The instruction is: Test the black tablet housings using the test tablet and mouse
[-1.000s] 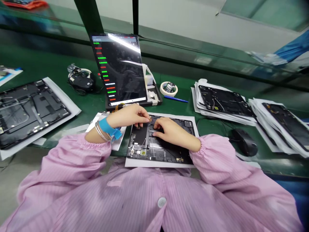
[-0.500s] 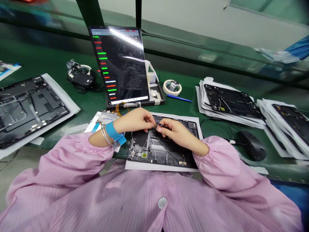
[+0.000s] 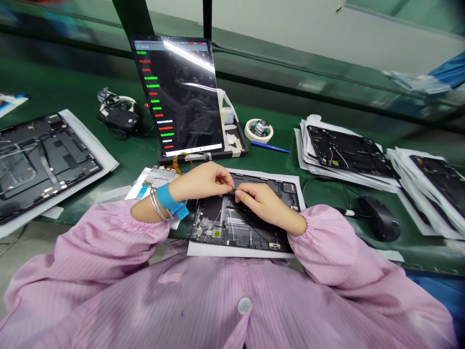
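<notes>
An opened tablet chassis (image 3: 232,228) lies on a white sheet at the table's front edge, its boards and cables exposed. My left hand (image 3: 205,181), with a blue wrist strap, and my right hand (image 3: 263,201) meet above its upper middle. Both pinch a small dark cable part (image 3: 233,191) between their fingertips. Pink sleeves cover both arms.
A tablet screen (image 3: 181,97) with red and green lines stands propped behind the chassis. More opened chassis lie at the left (image 3: 39,162) and in stacks at the right (image 3: 345,150). A black mouse (image 3: 381,224), a tape roll (image 3: 258,130), a blue pen (image 3: 271,147) and another mouse (image 3: 118,115) sit around.
My right hand rose from lying flat on the chassis to pinch the small cable part together with my left hand. In the last half second the hands hardly moved.
</notes>
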Demonstrator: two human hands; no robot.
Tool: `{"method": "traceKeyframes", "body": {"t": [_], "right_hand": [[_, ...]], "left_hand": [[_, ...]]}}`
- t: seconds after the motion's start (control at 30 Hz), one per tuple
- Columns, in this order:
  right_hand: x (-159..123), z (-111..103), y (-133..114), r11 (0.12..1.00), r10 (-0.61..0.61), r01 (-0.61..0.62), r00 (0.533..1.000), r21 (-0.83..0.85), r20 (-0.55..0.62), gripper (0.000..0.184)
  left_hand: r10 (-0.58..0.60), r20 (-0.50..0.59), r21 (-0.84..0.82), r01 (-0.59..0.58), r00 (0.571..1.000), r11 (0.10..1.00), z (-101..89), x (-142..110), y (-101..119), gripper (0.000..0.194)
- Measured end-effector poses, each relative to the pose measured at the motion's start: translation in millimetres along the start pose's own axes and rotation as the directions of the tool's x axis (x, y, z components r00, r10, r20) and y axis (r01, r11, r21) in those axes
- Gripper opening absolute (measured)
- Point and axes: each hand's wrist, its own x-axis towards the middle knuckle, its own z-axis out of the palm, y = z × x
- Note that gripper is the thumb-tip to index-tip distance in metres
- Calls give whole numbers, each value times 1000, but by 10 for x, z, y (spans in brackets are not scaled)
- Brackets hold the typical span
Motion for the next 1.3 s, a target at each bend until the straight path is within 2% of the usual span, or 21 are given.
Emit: {"method": "traceKeyframes", "body": {"t": [0.5,0.77,0.9,0.93,0.97,1.0,1.03,1.1,1.13,1.17,1.2,1.23,1.3], "right_hand": [[-7,18,22,999,17,-18,1000,-46,-19,26],[-16,7,27,995,-8,5,999,-95,-33,28],[29,13,126,994,16,-19,999,-104,-31,32],[36,15,138,994,22,-25,999,-103,-25,33],[39,17,143,994,32,-34,999,-103,-17,34],[39,18,142,993,45,-45,999,-105,-10,35],[36,18,137,992,56,-56,998,-110,-3,35],[27,17,123,990,66,-65,998,-121,5,35],[23,15,116,990,65,-64,998,-126,5,34],[19,12,112,990,60,-59,998,-130,4,33],[16,10,110,990,53,-53,999,-132,2,32],[15,8,110,990,45,-44,999,-132,-1,32],[21,8,119,991,25,-26,1000,-132,-6,31]], "left_hand": [[27,-13,15,-27,1000,1000,33,1,-52,17],[95,-155,75,-84,983,994,119,37,-52,10],[130,-94,121,-119,987,986,3,72,-60,15],[152,-127,133,-135,980,982,-51,62,-35,22],[175,-211,161,-142,962,977,-109,48,-2,28],[196,-336,214,-128,921,968,-169,36,33,32],[215,-478,290,-78,851,954,-228,31,63,34],[246,-693,439,125,678,890,-337,59,78,35],[264,-744,489,231,614,841,-383,94,56,37],[280,-767,525,313,577,792,-424,139,16,41],[291,-772,552,367,565,749,-459,189,-36,45],[293,-766,572,398,572,717,-489,238,-91,48],[281,-744,599,420,606,681,-525,309,-165,53]]}}
